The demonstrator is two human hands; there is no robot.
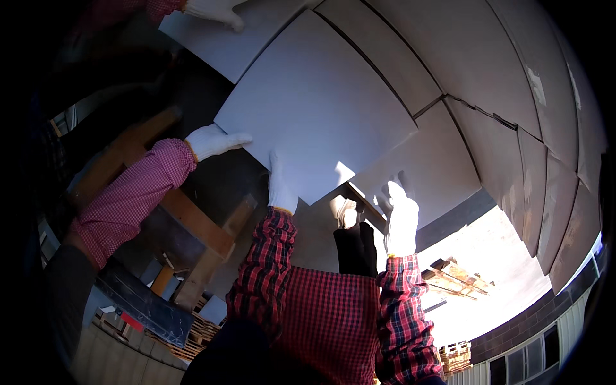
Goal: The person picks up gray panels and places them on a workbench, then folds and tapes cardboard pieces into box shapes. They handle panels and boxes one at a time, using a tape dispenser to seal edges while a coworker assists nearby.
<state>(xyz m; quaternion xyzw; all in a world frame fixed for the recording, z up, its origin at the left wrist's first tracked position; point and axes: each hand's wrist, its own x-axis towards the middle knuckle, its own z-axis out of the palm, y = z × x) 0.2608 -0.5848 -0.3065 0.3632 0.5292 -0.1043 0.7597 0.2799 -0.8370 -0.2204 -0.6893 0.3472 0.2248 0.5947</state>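
Observation:
A large flat, pale panel [321,96], perhaps cardboard, lies tilted in front of me. My left hand [282,183], in a white glove, grips its near-left edge; the fingers beneath are hidden. My right hand [402,221], also gloved, is off the panel's near-right side, fingers apart and raised beside a lower pale sheet [427,160]. I see nothing held in it. A co-worker's gloved hand [215,141], in a pink checked sleeve, is at the panel's left corner. Another gloved hand [215,11] touches a farther pale panel [256,32].
Large pale stacked slabs or cartons [500,70], with dark gaps, rise at the right. Wooden beams [192,221] stand at the left. Between my arms shows a black limb [356,250] with a pale end. Wooden pieces [459,279] lie on sunlit ground; pallets [455,357] are behind.

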